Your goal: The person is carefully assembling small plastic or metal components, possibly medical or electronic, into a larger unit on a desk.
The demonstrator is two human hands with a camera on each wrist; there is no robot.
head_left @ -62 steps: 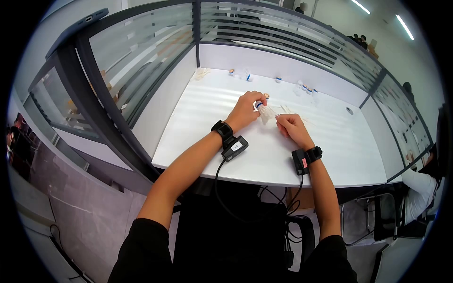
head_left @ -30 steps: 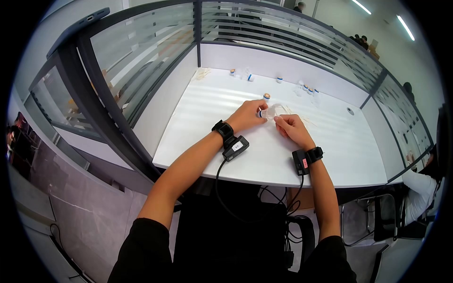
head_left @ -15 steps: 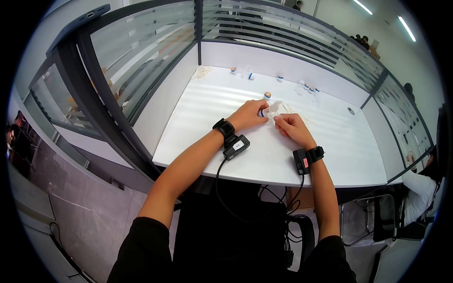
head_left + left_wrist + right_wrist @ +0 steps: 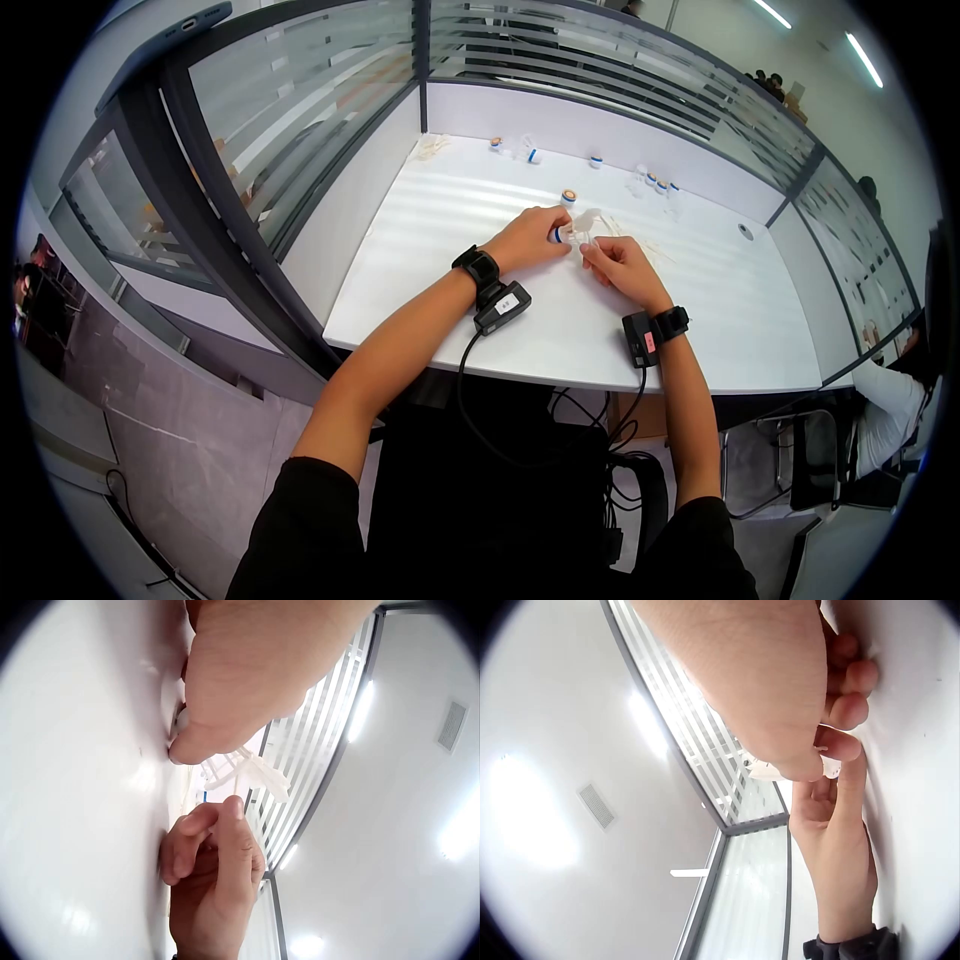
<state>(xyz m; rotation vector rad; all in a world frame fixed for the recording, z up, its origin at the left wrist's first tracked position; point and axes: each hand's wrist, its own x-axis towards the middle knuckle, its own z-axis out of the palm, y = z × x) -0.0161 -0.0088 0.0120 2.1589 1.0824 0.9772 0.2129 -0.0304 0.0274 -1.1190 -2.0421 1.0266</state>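
My left hand (image 4: pixel 530 240) grips a small clear plastic jar (image 4: pixel 566 236) by its blue-banded end, low over the white desk. The jar lies tilted sideways, its mouth towards my right hand (image 4: pixel 620 270), with a clear flap-like lid (image 4: pixel 264 777) raised beside it. Thin pale sticks show through the jar wall in the left wrist view. Between thumb and forefinger my right hand pinches a thin stick like a toothpick (image 4: pixel 237 783), standing close against the jar's mouth. Just behind the left fingers stands a blue-and-white pot with an orange-ringed top (image 4: pixel 568 197).
Loose pale sticks (image 4: pixel 640 238) lie right of the hands, and another small heap (image 4: pixel 432 148) sits in the far left corner. Several similar blue-banded pots (image 4: pixel 596 161) line the back. Partitions surround the desk (image 4: pixel 480 340); cables (image 4: pixel 625 440) hang below its front edge.
The left hand has come lower and tipped the jar from mouth-down to sideways, its lid now showing raised. The right hand has stayed almost in place at the jar's mouth.
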